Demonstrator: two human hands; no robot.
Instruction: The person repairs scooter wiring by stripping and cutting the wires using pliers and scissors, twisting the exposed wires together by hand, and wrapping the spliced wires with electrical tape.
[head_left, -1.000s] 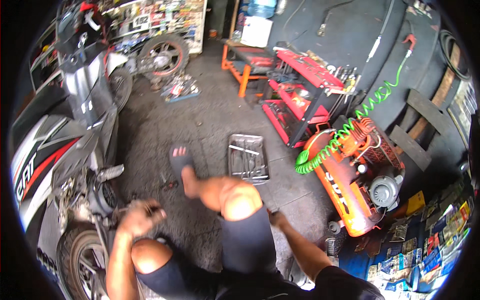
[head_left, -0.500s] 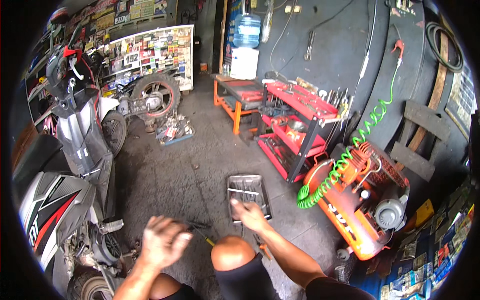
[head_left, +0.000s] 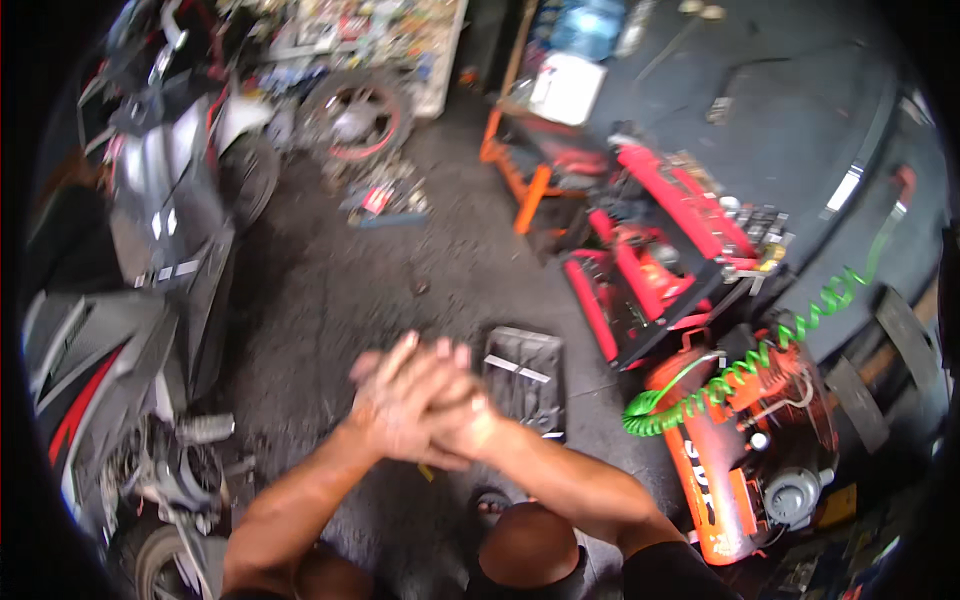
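Note:
My left hand [head_left: 390,405] and my right hand [head_left: 460,415] are clasped together in front of me, fingers interlaced, a little blurred. I make out no tool between them. Just beyond them on the floor lies a metal tray [head_left: 525,340] with long tools in it, partly hidden by my right hand. To my left stands a grey scooter [head_left: 70,390] with red trim and exposed mechanical parts low down. My knee shows below my right forearm.
Another scooter [head_left: 165,190] stands front left; a detached wheel assembly [head_left: 355,120] and parts pile [head_left: 385,200] lie ahead. An orange bench [head_left: 540,195] holds a water dispenser [head_left: 565,90]. A red tool cart [head_left: 685,205] and orange compressor [head_left: 715,515] with green coiled hose [head_left: 740,370] line the right.
My hands, apart earlier, have come together and interlocked at the middle. The head view has shifted and is more blurred.

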